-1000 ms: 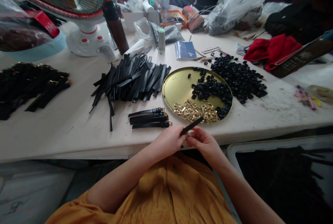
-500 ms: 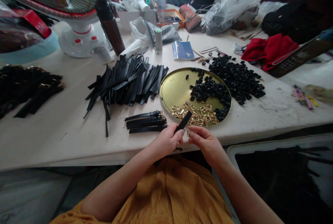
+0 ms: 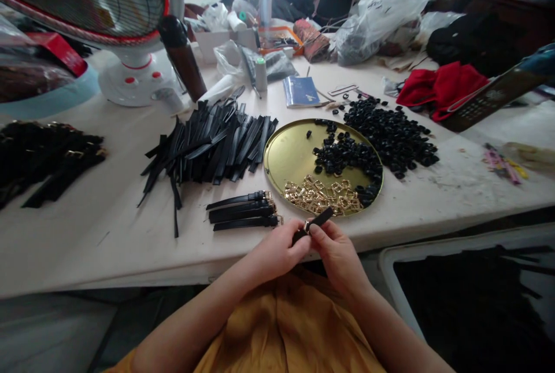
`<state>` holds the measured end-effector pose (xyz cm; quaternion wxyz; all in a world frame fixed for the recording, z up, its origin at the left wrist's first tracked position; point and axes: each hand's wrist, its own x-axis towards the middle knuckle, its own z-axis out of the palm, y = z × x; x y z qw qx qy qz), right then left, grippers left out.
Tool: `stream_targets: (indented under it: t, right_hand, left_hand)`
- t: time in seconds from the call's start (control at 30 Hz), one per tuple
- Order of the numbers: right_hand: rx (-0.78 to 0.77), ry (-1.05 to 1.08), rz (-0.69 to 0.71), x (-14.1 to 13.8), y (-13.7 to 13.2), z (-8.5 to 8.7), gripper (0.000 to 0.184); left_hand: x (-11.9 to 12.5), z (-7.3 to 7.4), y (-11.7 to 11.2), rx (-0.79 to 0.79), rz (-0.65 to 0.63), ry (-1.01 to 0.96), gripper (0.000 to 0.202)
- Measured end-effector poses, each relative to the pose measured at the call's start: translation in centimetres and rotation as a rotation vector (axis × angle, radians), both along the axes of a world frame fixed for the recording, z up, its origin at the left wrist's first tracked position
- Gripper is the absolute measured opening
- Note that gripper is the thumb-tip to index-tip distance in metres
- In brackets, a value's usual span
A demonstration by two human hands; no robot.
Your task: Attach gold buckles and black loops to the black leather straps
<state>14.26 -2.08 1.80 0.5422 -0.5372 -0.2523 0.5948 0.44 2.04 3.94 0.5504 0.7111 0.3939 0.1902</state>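
My left hand [image 3: 284, 244] is closed on a black strap [image 3: 322, 216] at the table's front edge. A small gold buckle [image 3: 307, 226] sits around the strap, between my hands. With thumb and fingers, my right hand [image 3: 340, 250] pinches the strap just beside the buckle; the strap's free end points up and right. Just beyond lies a round gold tray [image 3: 284, 150] holding loose gold buckles [image 3: 321, 195] and small black loops [image 3: 344, 150]. Several straps with buckles [image 3: 243, 211] lie side by side left of my hands.
A heap of loose black straps [image 3: 217, 144] lies left of the tray, and more black loops [image 3: 390, 133] are piled to its right. Buckled straps [image 3: 47, 159] fill the far left. Behind stand a fan [image 3: 130, 75] and a brown bottle [image 3: 182, 58]. A bin [image 3: 392, 257] sits at lower right.
The buckle, held apart in my right hand before, is now around the strap. My right hand has come up against my left and grips the strap.
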Motion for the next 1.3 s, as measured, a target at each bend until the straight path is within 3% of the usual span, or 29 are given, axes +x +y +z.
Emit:
stream_targets:
  t: [0.1,0.3,0.37,0.53,0.8,0.93,1.13,1.2,1.3]
  right_hand:
    - [0.065,-0.127,-0.013,-0.5,-0.5,0.2,0.019]
    - [-0.016,0.065,0.031,0.0,-0.6,0.6,0.023]
    - [-0.012,0.026,0.082,0.2,-0.8,0.8,0.023]
    - [0.076,-0.362,0.109,0.4,-1.8,1.2,0.027]
    - [0.105,-0.41,0.144,0.4,-2.2,1.4,0.026]
    - [0.125,-0.319,0.094,0.1,-2.0,1.3,0.021]
    - [0.016,0.207,0.212,0.0,-1.7,0.4,0.02]
    - [0.016,0.164,0.19,0.4,-1.7,0.1,0.018]
    - [0.037,-0.066,0.165,1.2,-1.8,0.1,0.017]
  left_hand:
    - [0.1,0.0,-0.2,-0.102,0.005,-0.071,0.022]
    - [0.0,-0.6,-0.9,-0.377,-0.011,-0.2,0.026]
    - [0.0,-0.8,-1.1,-0.426,-0.008,-0.231,0.027]
    - [-0.1,-1.1,-1.6,-0.472,0.02,-0.253,0.029]
    - [0.0,-0.6,-2.0,-0.466,0.049,-0.253,0.029]
    - [0.0,-0.5,-2.4,-0.367,0.06,-0.253,0.025]
    - [0.4,-1.1,-2.6,-0.489,0.084,-0.38,0.028]
    - [0.5,-1.4,-2.5,-0.527,0.108,-0.397,0.027]
    - [0.6,-1.8,-2.2,-0.526,0.105,-0.335,0.027]
